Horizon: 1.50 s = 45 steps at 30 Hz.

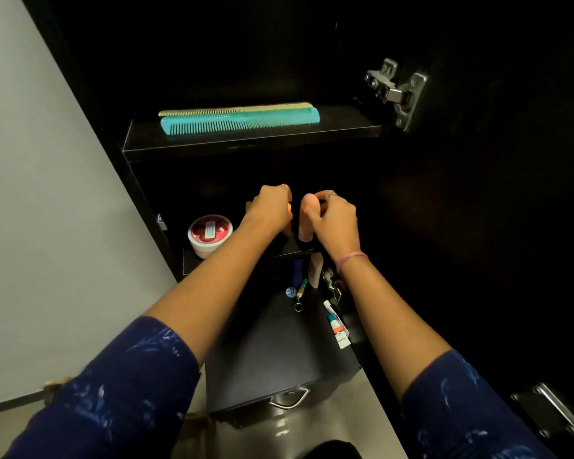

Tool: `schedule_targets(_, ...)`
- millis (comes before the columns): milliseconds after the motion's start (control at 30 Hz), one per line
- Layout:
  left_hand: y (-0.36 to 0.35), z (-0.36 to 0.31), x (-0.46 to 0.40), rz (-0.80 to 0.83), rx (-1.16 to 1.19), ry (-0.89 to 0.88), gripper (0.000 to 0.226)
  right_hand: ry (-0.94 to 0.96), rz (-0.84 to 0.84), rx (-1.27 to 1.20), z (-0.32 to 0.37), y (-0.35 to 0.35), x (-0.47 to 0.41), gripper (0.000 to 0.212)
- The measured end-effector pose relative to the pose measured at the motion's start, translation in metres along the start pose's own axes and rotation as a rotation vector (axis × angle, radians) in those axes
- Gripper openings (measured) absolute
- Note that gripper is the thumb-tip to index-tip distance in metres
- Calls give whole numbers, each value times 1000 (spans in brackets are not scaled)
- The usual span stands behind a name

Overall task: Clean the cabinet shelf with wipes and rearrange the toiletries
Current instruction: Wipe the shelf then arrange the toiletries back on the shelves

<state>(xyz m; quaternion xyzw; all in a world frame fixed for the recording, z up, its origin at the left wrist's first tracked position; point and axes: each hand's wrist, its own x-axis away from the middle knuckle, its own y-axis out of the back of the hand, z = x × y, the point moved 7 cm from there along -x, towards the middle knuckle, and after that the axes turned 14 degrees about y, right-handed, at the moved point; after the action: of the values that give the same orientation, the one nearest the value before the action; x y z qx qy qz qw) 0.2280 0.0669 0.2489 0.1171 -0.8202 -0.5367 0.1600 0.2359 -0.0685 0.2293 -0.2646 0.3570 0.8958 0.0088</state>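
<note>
Both my hands reach into the lower shelf of a black cabinet. My left hand [272,208] is closed around an orange item [289,209], mostly hidden under the fingers. My right hand [333,217] grips the top of a pale pink bottle [306,223] that stands upright. A red-lidded round jar [209,234] sits to the left on the same shelf [193,263]. The upper shelf [246,140] holds a teal comb [239,122] with a yellow comb [236,110] behind it.
A black drawer unit [279,352] stands below, carrying a blue tube [297,270], a second pink bottle [315,270], a small round tin [290,291], a keyring item [300,293] and a toothpaste tube [337,326]. The open cabinet door with a metal hinge [396,91] is at the right.
</note>
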Motion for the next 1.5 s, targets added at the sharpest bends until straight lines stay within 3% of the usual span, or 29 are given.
schedule_targets(167,-15,-4,-17,59,-257,-14,24,-27,65,46,-6,-9,-14,29)
schedule_targets(533,-27,1,-29,84,-194,9,22,-64,91,7,-24,-22,-24,32)
schedule_targets(1033,-35,8,-24,25,-207,1,37,-53,106,25,-29,-24,-20,56)
schedule_targets(1267,-30,11,-17,-17,-188,19,33,-136,-75,-91,-34,3,34,47)
schedule_targets(1500,-28,10,-10,-54,-191,6,40,-303,-61,-102,-71,-6,104,36)
